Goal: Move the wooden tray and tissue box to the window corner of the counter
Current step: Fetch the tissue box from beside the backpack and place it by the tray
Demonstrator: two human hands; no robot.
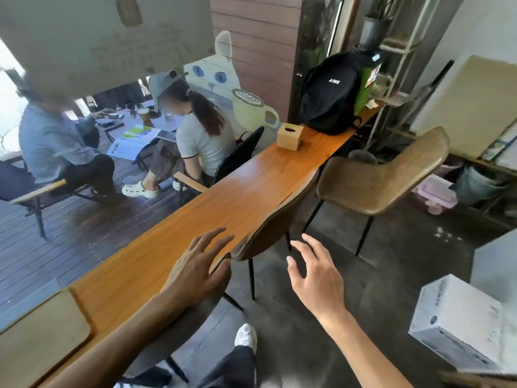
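A long orange-brown wooden counter [212,208] runs along the window from near left to far right. A light wooden cube tissue box [289,136] stands on its far part, beside a black backpack [333,93]. The wooden tray [39,334], pale with rounded corners, lies at the near left end of the counter, partly cut off by the frame edge. My left hand [195,271] is spread over the counter's near edge, its thumb by a chair back. My right hand [314,273] hovers open above the floor, holding nothing. Both hands are far from the tissue box.
Two brown chairs [375,180] stand along the counter, one [268,233] tucked against its edge by my left hand. A white carton [458,323] sits at lower right. Beyond the window glass two people sit at an outdoor table. My white shoe [246,336] shows on the concrete floor.
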